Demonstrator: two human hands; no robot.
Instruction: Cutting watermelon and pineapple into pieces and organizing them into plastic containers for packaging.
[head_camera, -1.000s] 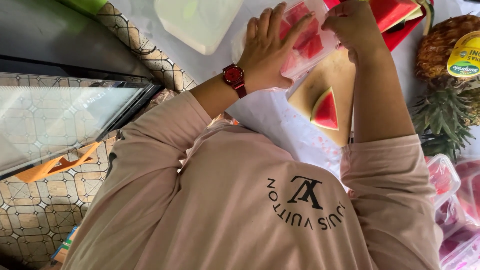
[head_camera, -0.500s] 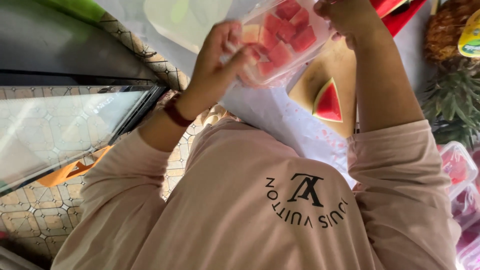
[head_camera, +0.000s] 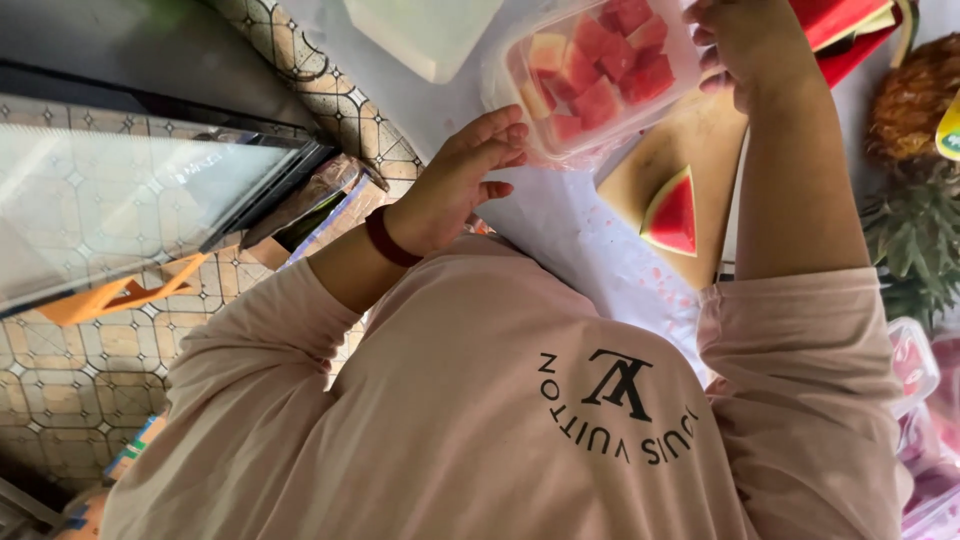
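A: Spillage looks like the main risk. The clear plastic tub of red watermelon cubes (head_camera: 600, 75) is held up off the surface and seems tilted, so cubes could slide out over its open side

B: Which hand carries it?

A: The right hand (head_camera: 745, 45) grips the tub's far end, fingers curled closed on the rim. How much of the palm is under it I cannot tell, since the wrist hides that. A one-ended hold on thin, juice-wet plastic could slip or let the tub flex

B: And the other hand?

A: The left hand (head_camera: 465, 175) is at the tub's near corner, fingers loosely apart and bent, fingertips (head_camera: 512, 135) touching or just short of the plastic. It clamps nothing, so it gives little support if the tub tips its way

B: What lies around the grip?

A: Just below the tub, between the two hands, sits a tan wooden cutting board (head_camera: 640, 165) with a red, green-rinded watermelon wedge (head_camera: 672, 212) on it. Beyond the right forearm is a brown, spiky-leaved pineapple (head_camera: 915, 110). Past the left hand lies a pale translucent plastic lid (head_camera: 425, 30). A dropped tub would probably land on the board and wedge
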